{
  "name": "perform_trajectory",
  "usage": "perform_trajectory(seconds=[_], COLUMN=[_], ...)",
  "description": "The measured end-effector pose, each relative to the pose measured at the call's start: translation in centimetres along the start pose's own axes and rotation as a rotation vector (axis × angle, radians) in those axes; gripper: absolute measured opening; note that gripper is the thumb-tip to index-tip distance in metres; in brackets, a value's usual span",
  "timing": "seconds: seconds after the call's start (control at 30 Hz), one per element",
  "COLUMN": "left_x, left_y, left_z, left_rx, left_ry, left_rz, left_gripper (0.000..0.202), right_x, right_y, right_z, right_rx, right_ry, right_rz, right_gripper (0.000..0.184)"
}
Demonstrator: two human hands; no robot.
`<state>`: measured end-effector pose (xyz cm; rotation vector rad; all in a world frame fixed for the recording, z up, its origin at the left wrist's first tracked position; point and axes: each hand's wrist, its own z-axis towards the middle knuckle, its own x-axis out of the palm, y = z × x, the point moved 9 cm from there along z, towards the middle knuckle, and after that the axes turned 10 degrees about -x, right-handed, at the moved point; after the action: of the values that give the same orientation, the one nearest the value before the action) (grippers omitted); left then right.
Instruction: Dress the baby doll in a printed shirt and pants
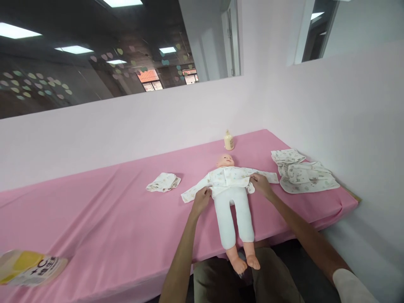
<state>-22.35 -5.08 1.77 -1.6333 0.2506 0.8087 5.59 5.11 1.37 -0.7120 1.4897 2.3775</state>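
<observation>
The printed shirt point(230, 176) lies over the chest of a doll point(232, 195), sleeves spread, on the worktop point(110, 219) toward its right end; the doll's feet reach past the front edge. The left hand point(202, 200) and right hand point(261, 185) pinch opposite sides of the shirt's hem. Printed cloths point(311, 177) lie near the right edge, a folded cloth point(163, 182) left of the doll, a bottle point(229, 141) by the back edge, a packet point(30, 268) farther left.

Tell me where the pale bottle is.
In the head view, the pale bottle stands right of centre on the pink table near the wall, just beyond the doll's head.
</observation>
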Motion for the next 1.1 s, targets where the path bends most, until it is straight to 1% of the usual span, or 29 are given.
perform_trajectory(seconds=[0.07, 0.1, 0.2, 0.27, 0.33, 0.43, 0.5, 0.57, 0.63, 0.7, 0.73, 0.8, 0.87, 0.93, 1.0, 1.03, 1.1], left_x=[0.3, 0.5, 0.6, 0.7, 0.9, 0.9, 1.0, 1.2, 0.9, 0.4, 0.3, 0.4, 1.0, 1.7, 2.4, 2.7, 3.1], left_y=[-0.1, -0.1, 0.1, 0.6, 1.2, 1.6, 1.5, 1.1, 0.5, 0.2, 0.2, 0.6, 0.8, 0.8, 0.6, 0.5, 0.1], left_z=[1.5, 2.1, 2.9, 2.9, 2.9, 2.7, 2.6, 2.5, 2.2, 2.0, 2.0, 2.2, 2.3, 2.6, 2.9, 3.1, 3.5], left_rx=[-0.012, -0.011, 0.010, 0.008, 0.002, 0.002, 0.016, 0.070, 0.159, 0.220, 0.231, 0.226, 0.228, 0.250, 0.280, 0.293, 0.316], left_ry=[-0.027, -0.058, -0.162, -0.195, -0.197, -0.226, -0.245, -0.242, -0.242, -0.217, -0.181, -0.062, 0.041, 0.085, 0.074, 0.055, 0.005], left_rz=[-0.036, -0.035, 0.041, 0.122, 0.242, 0.488, 0.575, 0.577, 0.526, 0.478, 0.472, 0.498, 0.559, 0.635, 0.697, 0.716, 0.733], left_gripper=[0.038, 0.039, 0.038, 0.036, 0.035, 0.035, 0.034, 0.029, 0.026, 0.034, 0.039, 0.043, 0.037, 0.026, 0.012, 0.009, 0.017], right_x=[0.3, 0.5, 1.3, 1.8, 2.2, 2.5, 2.6, 2.4, 2.2, 2.0, 2.1, 2.4, 2.7, 3.2, 3.7, 3.9, 4.1], right_y=[-0.1, -0.1, -0.3, -0.5, -0.7, -0.6, -0.5, -0.3, 0.0, 0.4, 0.5, 0.3, -0.1, -0.5, -0.6, -0.6, -0.5], right_z=[1.9, 2.6, 3.3, 2.7, 1.5, -0.6, -1.7, -2.2, -2.1, -1.6, -1.2, -0.2, 0.7, 1.6, 2.3, 2.6, 3.1], right_rx=[0.011, 0.014, 0.015, -0.006, -0.064, -0.215, -0.314, -0.379, -0.415, -0.434, -0.436, -0.422, -0.409, -0.405, -0.412, -0.417, -0.426], right_ry=[-0.042, -0.064, -0.100, -0.081, -0.031, 0.076, 0.140, 0.164, 0.151, 0.149, 0.164, 0.224, 0.296, 0.360, 0.399, 0.404, 0.381], right_rz=[-0.029, -0.044, -0.101, -0.124, -0.139, -0.209, -0.299, -0.411, -0.519, -0.573, -0.575, -0.551, -0.521, -0.488, -0.450, -0.434, -0.428], right_gripper=[0.025, 0.026, 0.026, 0.024, 0.022, 0.022, 0.022, 0.027, 0.032, 0.035, 0.036, 0.033, 0.027, 0.023, 0.021, 0.020, 0.023])
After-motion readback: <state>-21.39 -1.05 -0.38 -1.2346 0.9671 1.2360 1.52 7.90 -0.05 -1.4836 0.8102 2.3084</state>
